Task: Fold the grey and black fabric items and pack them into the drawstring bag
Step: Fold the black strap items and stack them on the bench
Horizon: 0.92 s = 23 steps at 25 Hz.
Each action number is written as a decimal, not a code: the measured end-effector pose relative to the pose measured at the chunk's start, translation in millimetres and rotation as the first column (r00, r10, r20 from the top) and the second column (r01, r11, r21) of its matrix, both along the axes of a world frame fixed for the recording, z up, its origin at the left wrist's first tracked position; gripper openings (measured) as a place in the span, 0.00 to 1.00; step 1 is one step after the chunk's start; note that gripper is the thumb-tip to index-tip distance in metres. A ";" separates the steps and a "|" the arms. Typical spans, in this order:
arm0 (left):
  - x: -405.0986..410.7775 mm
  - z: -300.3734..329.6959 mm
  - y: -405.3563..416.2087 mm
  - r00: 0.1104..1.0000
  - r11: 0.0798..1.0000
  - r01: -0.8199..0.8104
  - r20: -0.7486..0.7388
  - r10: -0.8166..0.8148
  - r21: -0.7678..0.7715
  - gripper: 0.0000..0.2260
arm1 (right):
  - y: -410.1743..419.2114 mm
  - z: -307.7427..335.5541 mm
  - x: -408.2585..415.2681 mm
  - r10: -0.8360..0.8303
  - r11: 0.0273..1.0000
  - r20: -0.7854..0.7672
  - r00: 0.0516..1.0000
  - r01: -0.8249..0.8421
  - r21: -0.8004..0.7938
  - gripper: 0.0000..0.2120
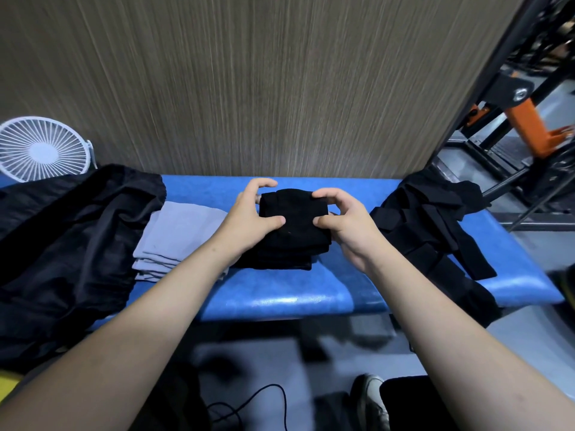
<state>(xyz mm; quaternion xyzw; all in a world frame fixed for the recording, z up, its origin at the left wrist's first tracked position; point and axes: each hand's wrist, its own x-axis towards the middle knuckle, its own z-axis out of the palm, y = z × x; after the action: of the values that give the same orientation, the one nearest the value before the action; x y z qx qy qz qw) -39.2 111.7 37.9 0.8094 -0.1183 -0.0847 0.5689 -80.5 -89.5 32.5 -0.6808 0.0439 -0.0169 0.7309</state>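
Nearest the camera, a black cable [264,402] and a shoe [368,399] are seen on the floor below the counter's front edge. Two bare forearms are stretched forward over the blue padded counter [289,293]. A folded black fabric piece [292,209] is gripped from both sides: the left hand [249,217] is curled round its left edge, thumb on top, and the right hand [343,219] is curled round its right edge in the same way. The piece is held on top of a stack of folded black fabric [286,256] at the middle of the counter. Just left of that stack, a pile of folded grey fabric [174,237] is laid. Further left, a large black bag [68,244] is spread loosely, and at the right end a heap of unfolded black fabric [435,225] is draped over the counter's edge. Behind the bag, a white fan [40,149] is stood against the wood-grain wall [249,82].
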 end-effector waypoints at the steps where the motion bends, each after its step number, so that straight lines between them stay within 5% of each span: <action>1: -0.8 2.4 3.1 1.000 1.000 -0.010 0.017 0.010 0.005 0.24 | 1.2 -0.8 0.8 -0.009 1.000 -0.013 1.000 0.009 -0.006 0.20; 6: -2.8 5.3 21.6 0.985 0.999 -0.026 0.172 0.020 0.034 0.16 | 12.8 -0.2 3.1 -0.038 0.997 -0.042 0.998 0.035 -0.070 0.19; 9: -1.2 -3.6 25.5 0.964 0.982 -0.083 0.263 0.036 0.167 0.13 | 24.5 -8.6 5.2 -0.060 0.968 -0.057 0.997 0.044 -0.247 0.17; 13: -1.2 -20.3 23.0 0.924 0.887 -0.119 0.376 -0.065 0.446 0.11 | 31.7 -23.4 8.9 -0.027 0.753 -0.006 1.000 0.016 -0.658 0.16; 16: -5.4 -15.1 21.7 0.842 0.807 -0.172 0.510 -0.178 0.565 0.15 | 28.9 -18.9 2.2 0.057 0.566 0.099 0.993 0.050 -0.823 0.18; 20: -10.8 -16.0 21.7 0.845 0.566 0.026 0.284 -0.454 0.824 0.25 | 17.2 -17.7 -7.8 0.259 0.447 -0.019 0.966 -0.137 -0.884 0.25; 23: -13.2 -22.6 27.6 0.857 0.414 0.062 0.164 -0.488 0.908 0.32 | 9.7 -28.4 -10.1 0.319 0.301 -0.104 0.942 -0.205 -0.932 0.29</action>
<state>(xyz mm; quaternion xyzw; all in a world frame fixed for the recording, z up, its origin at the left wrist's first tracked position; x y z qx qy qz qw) -52.4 139.3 15.3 0.9497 -0.3075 -0.0580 0.0085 -90.6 -79.8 4.1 -0.9698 -0.1218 0.0460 0.2062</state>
